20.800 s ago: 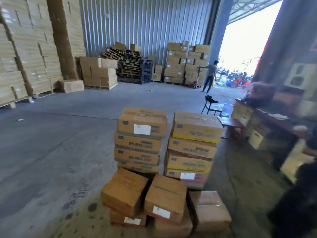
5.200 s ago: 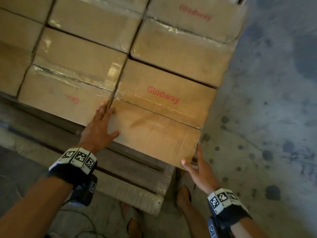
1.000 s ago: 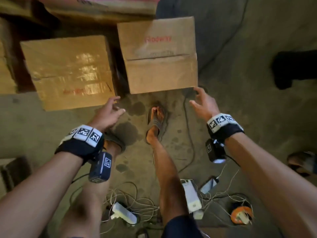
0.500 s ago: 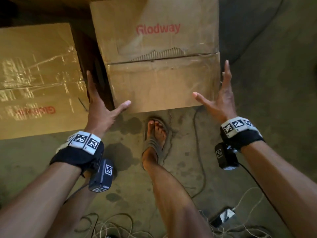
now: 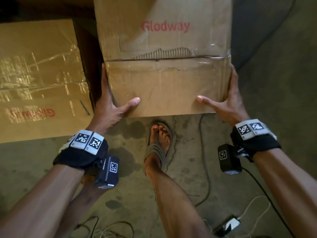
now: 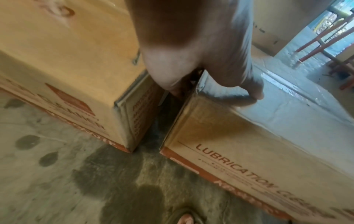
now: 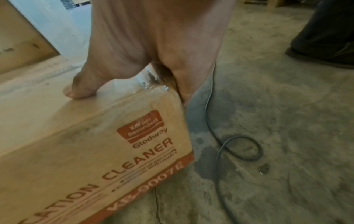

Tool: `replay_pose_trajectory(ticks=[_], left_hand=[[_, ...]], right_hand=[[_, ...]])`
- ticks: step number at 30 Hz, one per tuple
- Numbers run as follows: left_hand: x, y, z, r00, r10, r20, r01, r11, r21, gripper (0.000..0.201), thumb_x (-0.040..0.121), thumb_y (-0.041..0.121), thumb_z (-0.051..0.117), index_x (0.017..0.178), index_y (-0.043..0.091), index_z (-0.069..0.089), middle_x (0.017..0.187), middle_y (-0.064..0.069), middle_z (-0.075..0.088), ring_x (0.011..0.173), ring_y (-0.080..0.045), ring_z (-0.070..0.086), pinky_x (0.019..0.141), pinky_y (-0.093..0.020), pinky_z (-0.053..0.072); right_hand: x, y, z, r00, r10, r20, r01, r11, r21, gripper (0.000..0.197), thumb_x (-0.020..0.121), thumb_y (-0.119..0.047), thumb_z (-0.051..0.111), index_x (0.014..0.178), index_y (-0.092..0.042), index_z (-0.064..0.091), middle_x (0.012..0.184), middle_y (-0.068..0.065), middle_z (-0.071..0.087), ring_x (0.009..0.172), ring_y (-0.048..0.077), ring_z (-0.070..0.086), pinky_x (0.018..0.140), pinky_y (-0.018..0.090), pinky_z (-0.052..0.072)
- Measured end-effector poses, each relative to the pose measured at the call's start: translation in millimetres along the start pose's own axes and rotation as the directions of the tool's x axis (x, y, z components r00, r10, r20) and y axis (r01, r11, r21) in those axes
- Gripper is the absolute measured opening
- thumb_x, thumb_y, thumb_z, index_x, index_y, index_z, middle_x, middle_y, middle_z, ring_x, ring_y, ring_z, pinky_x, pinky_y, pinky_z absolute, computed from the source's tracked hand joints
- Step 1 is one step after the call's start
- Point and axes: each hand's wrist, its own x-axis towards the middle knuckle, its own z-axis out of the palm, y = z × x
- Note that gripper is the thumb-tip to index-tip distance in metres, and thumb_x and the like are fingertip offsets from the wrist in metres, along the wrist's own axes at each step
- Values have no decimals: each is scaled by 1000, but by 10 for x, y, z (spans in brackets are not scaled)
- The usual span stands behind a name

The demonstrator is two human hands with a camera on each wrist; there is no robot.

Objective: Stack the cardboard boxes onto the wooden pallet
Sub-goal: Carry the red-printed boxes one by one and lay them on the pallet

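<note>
Both hands clamp the Glodway box [image 5: 164, 69] on the concrete floor [image 5: 267, 93]: left hand [image 5: 109, 107] fingers down its left side, right hand [image 5: 229, 102] on its right, thumbs flat on top, likely bracing for a balanced lift. Second box [image 5: 39, 79] sits just left.

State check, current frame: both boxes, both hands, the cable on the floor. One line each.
Glodway box: sealed with tape, top paper torn along the seam, on the floor, held at both sides.
Second box: taped shut, on the floor, untouched, a gap apart.
Left hand: thumb on top, fingers down the left side.
Right hand: thumb on top, fingers down the right side.
Cable: looped, loose on the concrete.
</note>
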Motion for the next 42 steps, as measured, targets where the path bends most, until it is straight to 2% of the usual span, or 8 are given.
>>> replay_pose_trajectory(ticks=[9, 14, 20, 23, 28, 31, 35, 42], left_hand=[[-1144, 940, -554, 999, -8, -39, 4, 994, -109, 96, 74, 37, 82, 146, 56, 21, 129, 37, 44, 110, 24, 44, 90, -12, 39], [-2213, 1774, -1098, 1000, -1, -13, 0, 997, -81, 90, 73, 40, 82, 132, 71, 22, 119, 55, 40, 120, 5, 49, 95, -25, 41], [-3487, 2616, -2158, 998, -44, -50, 47, 996, 70, 105, 76, 40, 82, 153, 50, 12, 140, 5, 51, 114, -15, 50, 91, -33, 42], [-4072, 2877, -2715, 993, -66, -94, 72, 996, 57, 109, 77, 39, 83, 154, 51, 8, 135, 2, 51, 118, -23, 53, 92, -34, 43], [-4763, 2891, -3589, 972, -87, -217, 95, 995, 25, 110, 72, 50, 84, 151, 53, 8, 143, -13, 52, 123, -34, 55, 92, -42, 45], [-5032, 2688, -4002, 950, -93, -300, 74, 994, -76, 118, 63, 58, 86, 152, 48, 10, 146, -11, 49, 124, -33, 53, 95, -42, 43], [-5405, 2311, -4429, 889, -123, -442, 11, 969, -247, 127, 45, 76, 77, 153, 48, 17, 143, 2, 48, 124, -20, 51, 105, -40, 40], [-6047, 1845, -5100, 736, -237, -634, -179, 835, -520, 104, 47, 68, 87, 133, 74, 28, 128, 20, 61, 117, -11, 60, 105, -47, 46]], right_hand=[[-1424, -805, -594, 999, 46, -26, -42, 989, 141, 128, 56, -63, 83, 156, -49, 5, 161, -9, 25, 145, 18, 33, 114, 58, 36], [-2518, -1568, -994, 993, 78, -84, -62, 980, 187, 128, 54, -65, 84, 155, -52, 5, 160, -8, 28, 144, 21, 35, 110, 62, 40], [-3876, -2689, -1266, 992, 105, -73, -84, 965, 249, 124, 55, -68, 81, 155, -50, 11, 156, -4, 36, 137, 20, 41, 109, 57, 43], [-4391, -3204, -1201, 996, 67, -61, -50, 966, 252, 117, 66, -53, 88, 157, -46, 14, 155, -3, 39, 131, 13, 42, 112, 48, 41], [-4816, -3970, -829, 999, -47, -7, 47, 971, 236, 114, 69, -46, 88, 157, -45, 15, 150, -4, 43, 126, 10, 45, 107, 36, 46], [-4841, -4410, -542, 987, -141, 73, 116, 954, 276, 111, 70, -35, 89, 155, -45, 18, 145, -10, 43, 129, 10, 46, 91, 9, 45], [-4878, -4968, -123, 954, -240, 178, 190, 948, 256, 100, 65, -43, 92, 139, -63, 27, 132, -22, 55, 121, 3, 57, 98, 24, 52], [-5167, -6045, 551, 818, -435, 376, 374, 899, 226, 94, 75, -28, 87, 141, -51, 24, 126, -28, 48, 103, -17, 53, 80, 8, 49]])
